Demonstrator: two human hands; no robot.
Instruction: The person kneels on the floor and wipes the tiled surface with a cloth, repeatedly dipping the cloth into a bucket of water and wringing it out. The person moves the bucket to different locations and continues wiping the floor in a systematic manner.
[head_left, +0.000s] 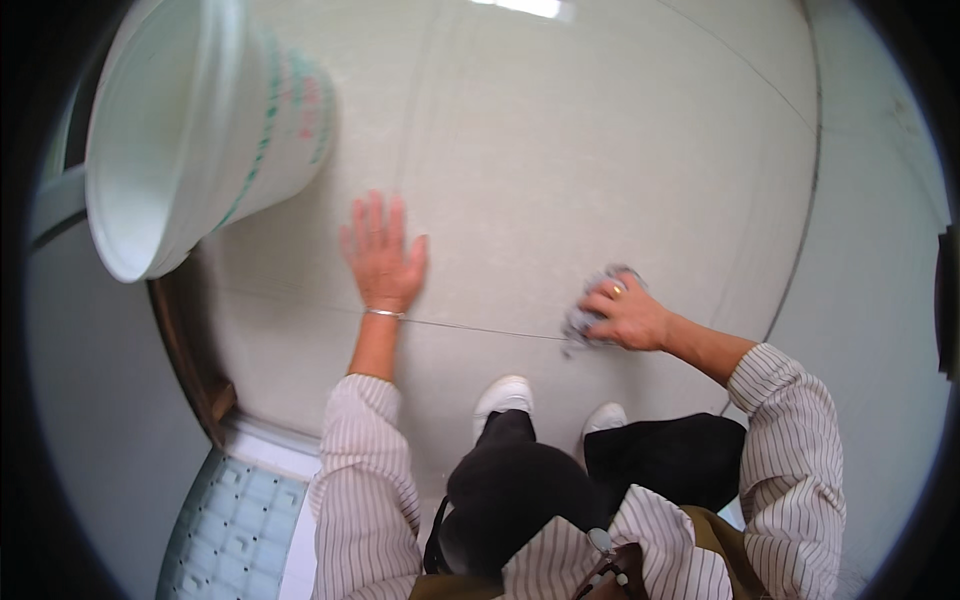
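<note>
My right hand (630, 313) is closed over a bunched grey cloth (589, 319), pressed to the pale tiled floor (510, 187) right of a tile joint's middle. The cloth is crumpled and partly hidden under the fingers; a gold-coloured ring sits on one of them. My left hand (386, 259) is spread palm down, fingers apart, and seems to lean on the floor with nothing in it. A thin bracelet circles that wrist. Beyond the left hand stands a large white plastic bucket (247, 135) with green and red printing on its side; the part of its inside that shows is bare.
A pale wall (870, 247) rises along the right. At left are a grey panel (97, 345) with a dark brown lower edge and a light blue patterned floor (232, 525) past a white threshold (270, 446). My white shoes (506, 394) stand between the hands.
</note>
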